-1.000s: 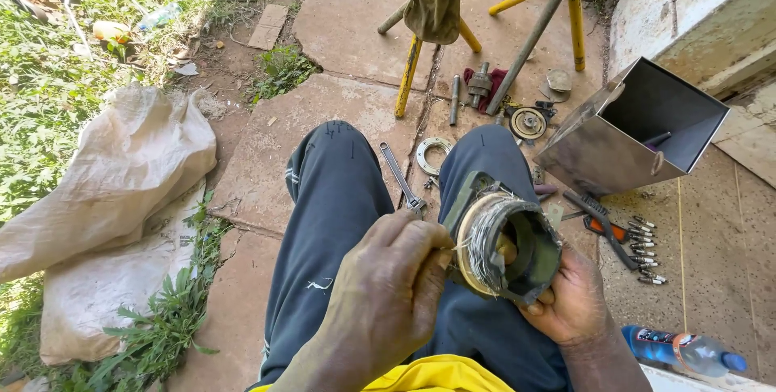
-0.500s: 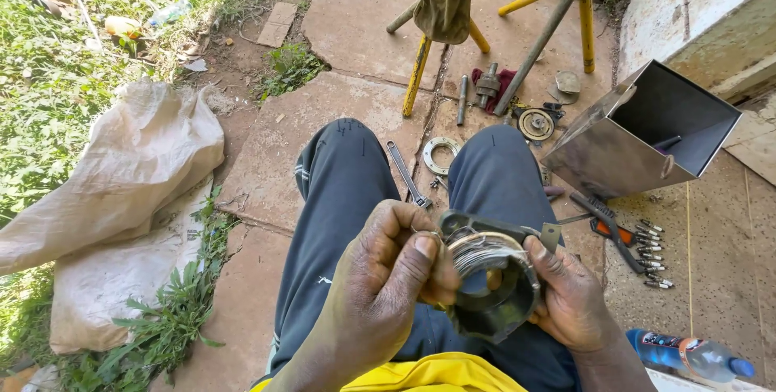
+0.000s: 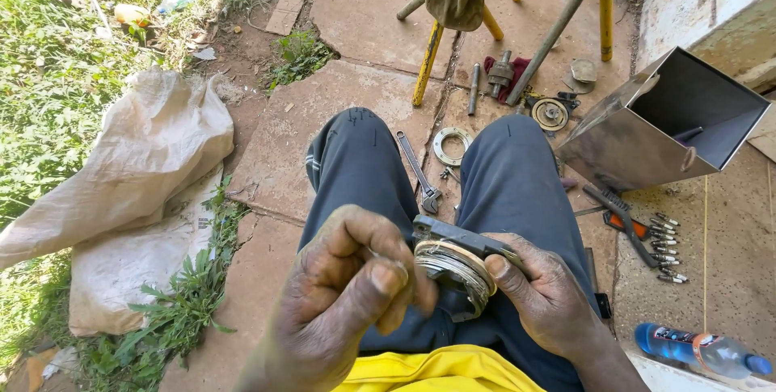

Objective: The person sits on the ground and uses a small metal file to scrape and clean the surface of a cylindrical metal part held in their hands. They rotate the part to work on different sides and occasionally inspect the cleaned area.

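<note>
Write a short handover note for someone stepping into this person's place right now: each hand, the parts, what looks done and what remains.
Left hand: fingers pinched at the edge of the round metal part, over the lap.
Right hand: grips that part from the right side.
Nearby on the paving: wrench, flat ring, open metal box, row of bits.
Done: cannot tell.
Left: the part is in hand, not set down.

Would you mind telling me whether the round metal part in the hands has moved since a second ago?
Yes. The metal part has turned: its open end faced the camera before, and now its wire-wrapped side shows, lower over the lap relative to the wrench.
</note>
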